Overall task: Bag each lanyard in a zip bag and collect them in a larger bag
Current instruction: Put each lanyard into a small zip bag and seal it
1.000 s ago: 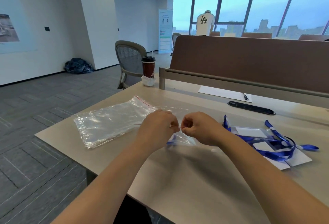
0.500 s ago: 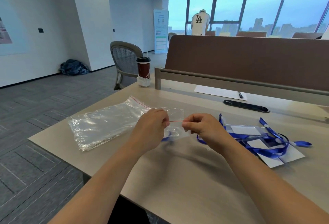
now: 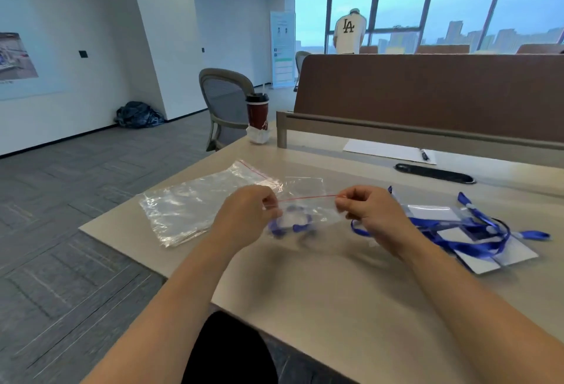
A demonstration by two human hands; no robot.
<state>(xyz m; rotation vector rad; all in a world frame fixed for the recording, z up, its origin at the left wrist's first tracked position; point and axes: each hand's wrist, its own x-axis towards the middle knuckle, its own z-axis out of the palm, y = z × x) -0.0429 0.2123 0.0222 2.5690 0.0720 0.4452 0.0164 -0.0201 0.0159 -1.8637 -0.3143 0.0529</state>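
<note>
A small clear zip bag (image 3: pixel 308 211) with a red strip along its top hangs a little above the table between my hands. A coiled blue lanyard (image 3: pixel 290 226) lies inside it, blurred. My left hand (image 3: pixel 245 215) pinches the bag's left top corner and my right hand (image 3: pixel 370 212) pinches the right top corner, so the red strip is stretched straight between them. The larger clear bag (image 3: pixel 195 203) lies flat on the table to the left. A pile of blue lanyards with card holders (image 3: pixel 470 231) lies to the right, just past my right wrist.
A dark red paper cup (image 3: pixel 258 115) stands at the table's far left corner. A sheet of paper with a pen (image 3: pixel 389 151) and a black cable slot (image 3: pixel 435 173) lie along the brown divider (image 3: pixel 427 93). A grey chair (image 3: pixel 222 102) stands beyond the table.
My hands have moved apart along the bag's red strip, from touching in the middle to its two ends. The bag with the lanyard has lifted slightly.
</note>
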